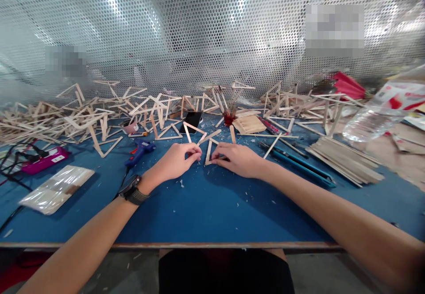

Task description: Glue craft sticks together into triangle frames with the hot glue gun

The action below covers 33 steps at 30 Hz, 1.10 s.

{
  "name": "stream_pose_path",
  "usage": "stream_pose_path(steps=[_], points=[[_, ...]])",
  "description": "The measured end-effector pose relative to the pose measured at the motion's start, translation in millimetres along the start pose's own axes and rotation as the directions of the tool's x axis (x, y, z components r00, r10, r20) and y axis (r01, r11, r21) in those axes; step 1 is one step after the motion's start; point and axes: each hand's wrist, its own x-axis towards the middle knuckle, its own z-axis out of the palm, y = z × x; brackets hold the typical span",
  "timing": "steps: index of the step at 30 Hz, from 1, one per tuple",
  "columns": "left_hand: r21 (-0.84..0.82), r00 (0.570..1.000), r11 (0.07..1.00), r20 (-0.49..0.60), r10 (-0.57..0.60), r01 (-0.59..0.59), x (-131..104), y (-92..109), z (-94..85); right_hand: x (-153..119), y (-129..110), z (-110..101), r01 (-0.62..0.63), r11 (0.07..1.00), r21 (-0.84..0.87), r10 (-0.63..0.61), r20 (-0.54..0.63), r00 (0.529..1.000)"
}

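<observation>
My left hand (pixel 179 159), with a dark watch on the wrist, has thumb and fingertips pressed together; anything between them is too small to make out. Opposite it, my right hand (pixel 236 157) pinches a joined piece of wooden sticks (pixel 208 152) near its lower corner. A gap separates the two hands. Just behind them lie a loose stick (pixel 233 134) and another joined stick shape (pixel 194 129), close to a black phone (pixel 191 121).
Piles of joined sticks (pixel 79 112) line the back against a perforated metal screen (pixel 199 32). A blue glue gun (pixel 141 151) and purple power strip (pixel 46 160) lie left. Right are a blue cutter (pixel 302 165), stacked sticks (pixel 345 161) and a plastic bottle (pixel 365 123).
</observation>
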Motion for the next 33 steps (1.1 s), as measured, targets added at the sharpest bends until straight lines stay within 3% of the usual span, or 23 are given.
stream_pose_path(steps=[7, 12, 23, 33], points=[[-0.085, 1.000, 0.996, 0.007, -0.023, 0.024, -1, -2, 1.1, -1, 1, -3, 0.029, 1.000, 0.007, -0.028, -0.027, 0.999], [-0.109, 0.999, 0.994, -0.048, -0.015, 0.009, -1, -6, 0.3, -2, 0, -6, 0.032, 0.999, 0.003, -0.032, -0.025, 0.999], [0.104, 0.997, 0.992, 0.002, 0.077, -0.077, -4, 4, -4.7, -3, 0, -8, 0.030, 1.000, 0.002, -0.030, -0.023, 0.999], [0.157, 0.995, 0.983, 0.003, 0.096, -0.096, -5, 6, 0.6, -2, 0, -8, 0.024, 1.000, 0.006, -0.024, -0.041, 0.999]])
